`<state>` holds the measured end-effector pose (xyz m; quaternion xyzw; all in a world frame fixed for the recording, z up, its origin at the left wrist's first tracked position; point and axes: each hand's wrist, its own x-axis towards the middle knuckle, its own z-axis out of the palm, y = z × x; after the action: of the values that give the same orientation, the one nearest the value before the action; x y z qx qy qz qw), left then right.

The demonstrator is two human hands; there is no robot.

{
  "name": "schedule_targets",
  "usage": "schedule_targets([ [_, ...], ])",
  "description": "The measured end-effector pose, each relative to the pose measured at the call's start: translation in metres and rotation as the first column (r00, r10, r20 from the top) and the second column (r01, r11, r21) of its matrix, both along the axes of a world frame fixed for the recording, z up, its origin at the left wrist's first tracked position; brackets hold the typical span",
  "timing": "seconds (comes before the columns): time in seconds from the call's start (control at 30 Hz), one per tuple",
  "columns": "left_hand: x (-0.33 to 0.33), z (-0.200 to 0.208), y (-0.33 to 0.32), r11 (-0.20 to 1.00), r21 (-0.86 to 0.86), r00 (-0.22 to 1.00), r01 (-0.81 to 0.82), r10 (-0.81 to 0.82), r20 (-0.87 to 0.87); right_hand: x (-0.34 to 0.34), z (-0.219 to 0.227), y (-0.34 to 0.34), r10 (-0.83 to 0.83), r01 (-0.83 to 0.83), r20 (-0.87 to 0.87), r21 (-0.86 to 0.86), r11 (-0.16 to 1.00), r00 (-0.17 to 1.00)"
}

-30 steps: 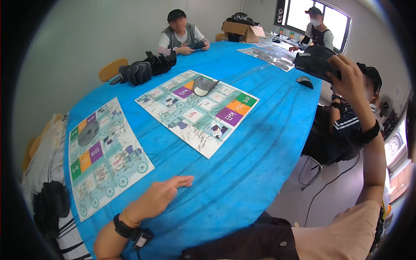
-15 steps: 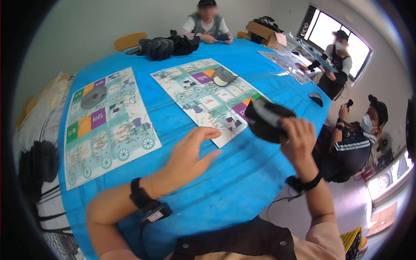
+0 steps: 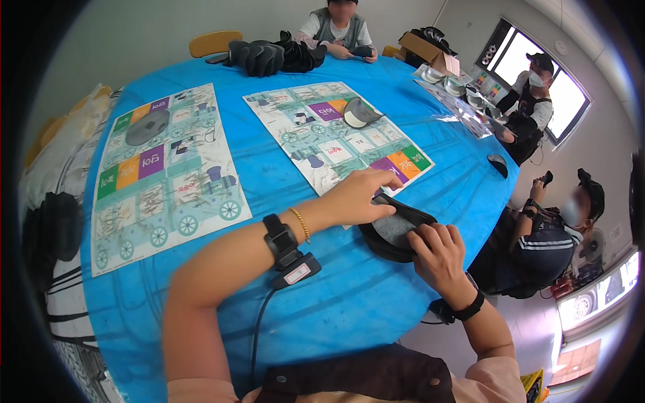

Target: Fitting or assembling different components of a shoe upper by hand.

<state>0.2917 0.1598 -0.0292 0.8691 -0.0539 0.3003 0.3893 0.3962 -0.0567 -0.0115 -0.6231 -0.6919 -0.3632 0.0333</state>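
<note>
Hands | left hand fingers flat on grey-lined black cap | right hand fingers curled gripping its rim

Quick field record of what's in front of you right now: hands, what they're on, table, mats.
left hand: resting on black cap's far edge
right hand: gripping cap's near edge
black cap: grey lining up, lying on table by near mat's corner
table: round, blue cover
near mat: printed, small grey cap on it
left mat: printed, grey cap on it
</note>
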Motion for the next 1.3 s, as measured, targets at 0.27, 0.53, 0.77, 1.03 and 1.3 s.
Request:
schedule_targets([
  [0.27,-0.017,-0.012,-0.013,0.996,0.032,0.982,-0.08,0.073,0.174,-0.003,-0.015,-0.016,-0.091,0.085,-0.064,-0.093,0.992,0.994],
  [0.53,-0.057,-0.026,-0.046,0.959,0.283,0.995,0.015,-0.043,0.092,-0.005,-0.018,-0.015,-0.091,0.086,-0.148,-0.042,0.995,0.985],
  [0.77,-0.045,-0.035,-0.037,0.956,0.294,0.993,-0.001,-0.033,0.111,-0.007,-0.023,-0.017,-0.081,0.084,-0.222,0.004,0.996,0.972],
  [1.03,-0.026,-0.035,-0.042,0.937,0.17,0.946,0.306,-0.278,-0.168,-0.008,-0.024,-0.018,-0.029,0.033,-0.271,0.011,0.999,0.962],
  [1.3,-0.023,-0.028,-0.047,0.926,0.324,0.969,0.195,-0.131,-0.209,-0.003,-0.02,-0.02,-0.049,0.018,-0.416,-0.077,0.997,0.908],
])
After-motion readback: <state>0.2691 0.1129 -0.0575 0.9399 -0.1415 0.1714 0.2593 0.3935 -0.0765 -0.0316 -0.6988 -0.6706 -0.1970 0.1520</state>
